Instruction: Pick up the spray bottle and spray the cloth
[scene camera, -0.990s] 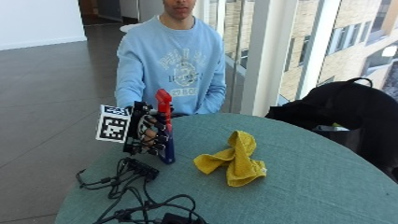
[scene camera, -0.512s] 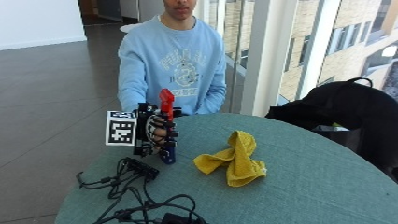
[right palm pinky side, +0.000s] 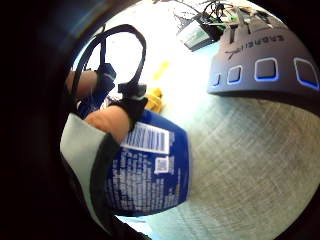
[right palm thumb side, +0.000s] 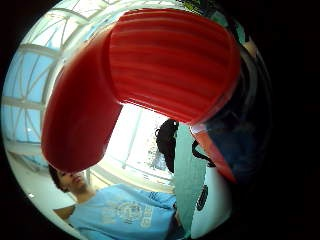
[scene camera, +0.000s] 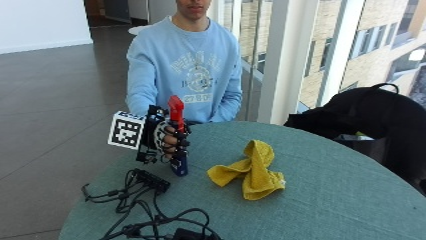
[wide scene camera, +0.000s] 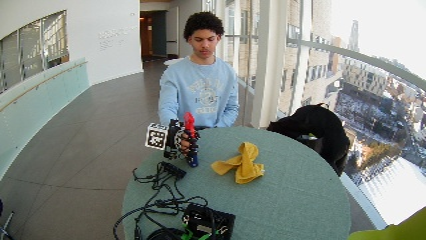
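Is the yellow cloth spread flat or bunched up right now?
Bunched up: the yellow terry cloth lies crumpled in folds on the round green table, beside the blue spray bottle.

Table (scene camera: 346, 200): round, covered in grey-green cloth.
Yellow cloth (scene camera: 249, 170): crumpled, lying near the middle of the table.
Black cables (scene camera: 143, 210): tangled on the table's near left part, well apart from the yellow cloth.
Black device (wide scene camera: 208, 221): at the near edge, among the cables.
Black bag (scene camera: 369, 117): at the far right edge.
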